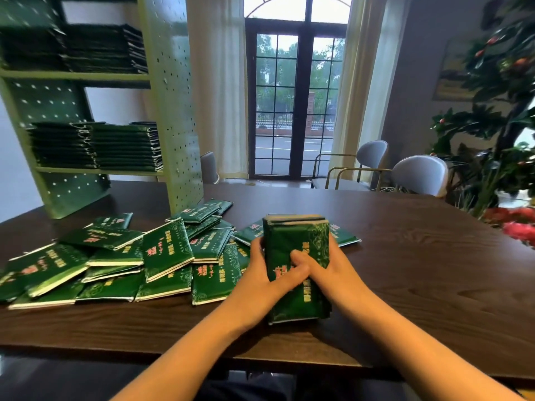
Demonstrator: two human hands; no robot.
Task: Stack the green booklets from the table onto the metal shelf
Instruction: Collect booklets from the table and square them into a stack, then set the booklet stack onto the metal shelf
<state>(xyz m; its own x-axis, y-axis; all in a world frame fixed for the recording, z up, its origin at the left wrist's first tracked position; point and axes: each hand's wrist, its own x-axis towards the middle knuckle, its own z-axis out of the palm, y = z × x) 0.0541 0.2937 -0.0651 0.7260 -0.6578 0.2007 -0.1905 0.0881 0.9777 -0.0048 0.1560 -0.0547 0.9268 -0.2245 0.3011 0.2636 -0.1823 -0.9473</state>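
A small stack of green booklets point(298, 244) stands tilted on the dark table point(419, 256), just in front of me. My left hand point(269, 276) grips its left side, thumb across the cover. My right hand point(327, 270) grips the right side, thumb also on the cover. Several more green booklets point(139, 256) lie scattered in a loose pile on the table's left half. The pale green metal shelf point(176, 117) stands at the back left, with stacks of booklets point(124, 146) on its middle and upper levels.
Two grey chairs point(417, 175) stand behind the table's far right edge. A leafy plant point(498, 125) with red flowers point(521, 227) fills the right side. A glass door point(295, 105) with curtains is straight ahead. The table's near edge runs below my forearms.
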